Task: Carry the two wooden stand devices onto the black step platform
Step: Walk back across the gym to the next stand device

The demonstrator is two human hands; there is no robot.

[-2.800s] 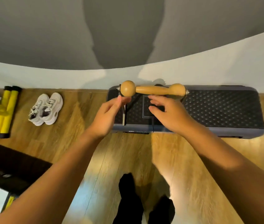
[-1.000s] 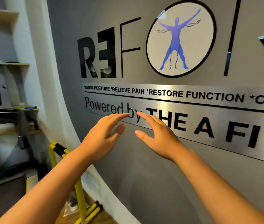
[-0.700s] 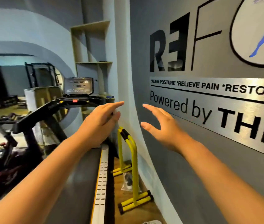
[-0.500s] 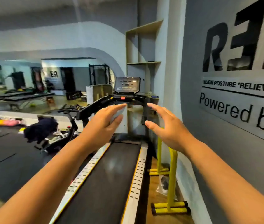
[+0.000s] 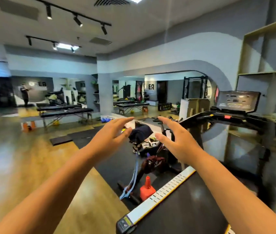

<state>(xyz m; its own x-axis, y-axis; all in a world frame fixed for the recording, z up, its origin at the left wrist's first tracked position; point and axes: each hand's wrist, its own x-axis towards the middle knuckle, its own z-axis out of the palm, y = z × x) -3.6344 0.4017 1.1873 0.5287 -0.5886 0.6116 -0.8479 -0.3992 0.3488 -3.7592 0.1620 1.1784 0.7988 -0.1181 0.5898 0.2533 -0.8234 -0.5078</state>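
Observation:
Both my hands are held out in front of me at chest height, empty. My left hand (image 5: 110, 135) has its fingers straight and slightly spread. My right hand (image 5: 176, 137) is likewise relaxed, with the thumb apart from the fingers. Neither wooden stand device nor the black step platform is in view; I am looking across the gym room.
A treadmill (image 5: 181, 205) runs from the lower right up to its console (image 5: 238, 102). An exercise bike (image 5: 149, 159) with a blue band and an orange cone (image 5: 147, 189) stands just left of it. Wooden floor (image 5: 24, 162) spreads to the left, with massage tables (image 5: 64, 112) further back.
My view has swung left from the lettered wall, past the treadmill, to the open gym room. The step platform with the wooden device on it has left the view. Both hands stay raised and empty.

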